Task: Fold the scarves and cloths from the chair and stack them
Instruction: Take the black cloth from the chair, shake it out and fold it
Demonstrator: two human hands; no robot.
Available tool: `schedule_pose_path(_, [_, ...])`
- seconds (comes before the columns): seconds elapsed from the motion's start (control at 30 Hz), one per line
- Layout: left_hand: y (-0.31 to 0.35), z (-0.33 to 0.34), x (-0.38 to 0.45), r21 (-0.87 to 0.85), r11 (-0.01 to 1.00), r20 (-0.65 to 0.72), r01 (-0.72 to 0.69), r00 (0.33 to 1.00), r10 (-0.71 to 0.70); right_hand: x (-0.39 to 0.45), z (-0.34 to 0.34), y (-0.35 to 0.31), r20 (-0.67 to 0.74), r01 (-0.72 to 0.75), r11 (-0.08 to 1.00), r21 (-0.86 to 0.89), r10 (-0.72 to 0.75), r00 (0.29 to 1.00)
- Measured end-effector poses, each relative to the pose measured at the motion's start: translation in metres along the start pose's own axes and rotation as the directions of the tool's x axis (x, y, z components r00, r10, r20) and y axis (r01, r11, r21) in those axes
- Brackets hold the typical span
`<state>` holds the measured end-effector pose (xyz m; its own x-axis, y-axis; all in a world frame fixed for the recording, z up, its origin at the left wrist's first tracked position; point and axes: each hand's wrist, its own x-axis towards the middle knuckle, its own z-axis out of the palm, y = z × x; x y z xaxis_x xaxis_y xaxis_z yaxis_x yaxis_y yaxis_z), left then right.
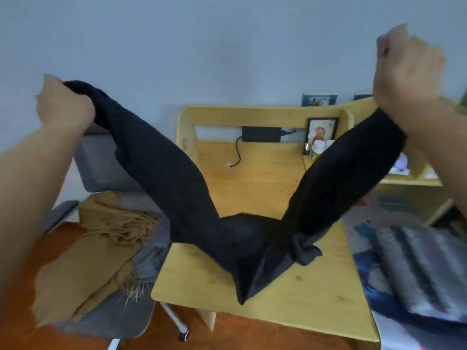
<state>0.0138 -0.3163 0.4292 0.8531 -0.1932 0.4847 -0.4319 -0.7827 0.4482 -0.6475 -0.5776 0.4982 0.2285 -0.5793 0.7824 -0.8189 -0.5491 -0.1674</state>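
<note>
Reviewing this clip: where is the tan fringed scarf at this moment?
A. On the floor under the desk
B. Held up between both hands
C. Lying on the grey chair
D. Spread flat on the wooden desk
C: the tan fringed scarf lies draped over the grey chair left of the wooden desk, while the left hand and right hand hold up the black scarf.

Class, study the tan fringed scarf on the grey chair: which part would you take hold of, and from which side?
Probably grip the tan scarf by its fringed end, coming from the desk side. That end lies exposed on the chair seat, while the rest is bunched in folds.
</note>
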Motion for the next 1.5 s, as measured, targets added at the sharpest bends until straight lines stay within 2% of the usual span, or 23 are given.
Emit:
schedule_pose_path(0.07, [0.075,-0.079,-0.105,0.122,0.987,0.250,-0.102,0.966,0.069,0.001,-0.002,0.010,0.058,0.200,0.978,-0.055,-0.197,0.979])
schedule_pose_path(0.1, [0.092,-0.095,-0.139,0.222,0.957,0.364,-0.188,0.926,0.097,-0.006,0.001,0.019,0.169,0.256,0.962,-0.092,-0.238,0.956])
schedule_pose_path(0.17, [0.102,-0.094,-0.167,0.392,0.844,0.614,-0.365,0.788,0.056,-0.026,0.011,0.037,0.408,0.274,0.933,-0.232,-0.162,0.899])
schedule_pose_path(0.23, [0.105,-0.090,-0.190,0.492,0.728,0.713,-0.477,0.701,-0.023,-0.028,0.008,0.062,0.393,0.151,0.931,-0.333,-0.008,0.919])
schedule_pose_path(0.33, [0.132,-0.093,-0.208,0.375,0.756,0.760,-0.536,0.645,0.080,-0.021,0.002,0.090,0.267,-0.006,0.909,-0.416,0.129,0.955])
schedule_pose_path(0.47, [0.175,-0.079,-0.225,0.031,0.903,0.725,-0.428,0.632,0.275,-0.018,0.006,0.068,0.222,-0.052,0.941,-0.333,0.132,0.966])
schedule_pose_path(0.5, [0.184,-0.076,-0.233,-0.121,0.936,0.649,-0.332,0.687,0.327,-0.020,0.008,0.058,0.247,-0.078,0.955,-0.287,0.153,0.957])
schedule_pose_path(0.57, [0.194,-0.074,-0.251,-0.378,0.904,0.481,-0.198,0.793,0.375,-0.028,0.016,0.042,0.349,-0.181,0.972,-0.149,0.223,0.910])
schedule_pose_path(0.6, [0.195,-0.071,-0.261,-0.474,0.874,0.454,-0.108,0.821,0.348,-0.035,0.021,0.036,0.423,-0.266,0.962,-0.054,0.264,0.867])
schedule_pose_path(0.63, [0.193,-0.071,-0.274,-0.551,0.834,0.508,0.034,0.806,0.303,-0.046,0.027,0.030,0.509,-0.408,0.911,0.060,0.323,0.798])
schedule_pose_path(0.67, [0.187,-0.071,-0.287,-0.575,0.790,0.627,0.213,0.735,0.258,-0.062,0.034,0.026,0.612,-0.585,0.796,0.155,0.388,0.689])
schedule_pose_path(0.73, [0.166,-0.071,-0.319,-0.464,0.737,0.852,0.492,0.474,0.221,-0.101,0.045,0.019,0.795,-0.820,0.556,0.135,0.433,0.424])
schedule_pose_path(0.8, [0.142,-0.067,-0.352,-0.349,0.753,0.930,0.558,0.304,0.206,-0.143,0.052,0.014,0.903,-0.919,0.389,0.070,0.367,0.224])
schedule_pose_path(0.9, [0.099,-0.052,-0.396,-0.237,0.742,0.971,0.627,0.182,0.156,-0.198,0.068,0.020,0.959,-0.992,0.083,0.091,0.260,0.110])
schedule_pose_path(0.97, [0.078,-0.047,-0.423,-0.173,0.777,0.985,0.605,0.129,0.118,-0.235,0.074,0.021,0.966,-0.998,0.013,0.056,0.254,0.057])
schedule_pose_path(1.03, [0.065,-0.041,-0.447,-0.102,0.854,0.993,0.511,0.099,0.059,-0.264,0.078,0.012,0.952,-0.983,0.182,0.022,0.295,0.077])
schedule_pose_path(1.1, [0.059,-0.035,-0.473,-0.067,0.828,0.996,0.557,0.082,0.026,-0.287,0.074,-0.001,0.871,-0.945,0.326,0.027,0.456,0.182])
schedule_pose_path(1.17, [0.060,-0.034,-0.498,-0.145,0.686,0.980,0.713,0.201,-0.002,-0.304,0.061,-0.021,0.750,-0.953,0.279,0.119,0.604,0.270])
schedule_pose_path(1.23, [0.066,-0.036,-0.520,-0.235,0.481,0.948,0.844,0.309,-0.079,-0.318,0.046,-0.040,0.695,-0.965,0.127,0.228,0.673,0.253])
schedule_pose_path(1.3, [0.075,-0.038,-0.536,-0.261,0.318,0.946,0.912,0.306,-0.102,-0.329,0.032,-0.065,0.708,-0.948,0.065,0.312,0.650,0.277])
schedule_pose_path(1.37, [0.086,-0.039,-0.549,-0.268,0.298,0.950,0.916,0.303,-0.075,-0.335,0.022,-0.090,0.742,-0.927,0.040,0.373,0.588,0.323])
schedule_pose_path(1.43, [0.098,-0.047,-0.560,-0.306,0.341,0.944,0.889,0.329,-0.008,-0.341,0.015,-0.111,0.774,-0.909,0.044,0.414,0.508,0.377])
schedule_pose_path(1.5, [0.109,-0.056,-0.567,-0.328,0.369,0.939,0.870,0.344,0.024,-0.346,0.013,-0.127,0.805,-0.908,0.047,0.415,0.446,0.391])
